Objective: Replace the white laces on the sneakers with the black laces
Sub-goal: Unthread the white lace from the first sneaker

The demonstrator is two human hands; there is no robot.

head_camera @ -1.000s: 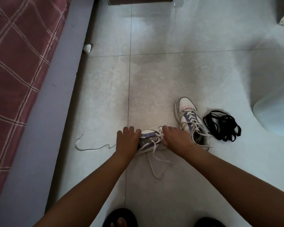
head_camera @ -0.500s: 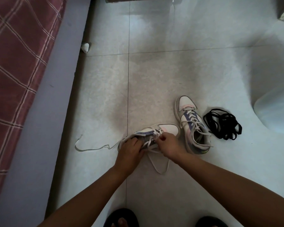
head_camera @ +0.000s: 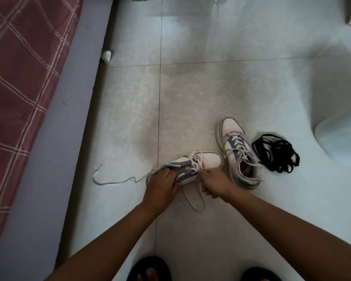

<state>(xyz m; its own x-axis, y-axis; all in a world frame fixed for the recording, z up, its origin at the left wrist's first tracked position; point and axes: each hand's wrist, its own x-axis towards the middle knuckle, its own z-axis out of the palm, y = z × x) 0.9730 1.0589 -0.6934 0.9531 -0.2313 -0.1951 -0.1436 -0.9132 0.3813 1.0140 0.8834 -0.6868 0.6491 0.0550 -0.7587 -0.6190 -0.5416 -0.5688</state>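
The near sneaker [head_camera: 193, 165], lying on the tiled floor [head_camera: 211, 88], is being gripped at its collar by the left hand [head_camera: 162, 184], fingers curled round it. Its white lace [head_camera: 200, 191] is being pinched by the right hand [head_camera: 215, 184]. The black laces [head_camera: 276, 156] are being left bundled beside the 2nd sneaker [head_camera: 236, 153].

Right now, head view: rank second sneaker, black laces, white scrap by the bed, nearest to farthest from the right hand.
1. Second sneaker, just right of the right hand.
2. Black laces, further right, past that sneaker.
3. White scrap, far upper left, by the bed.
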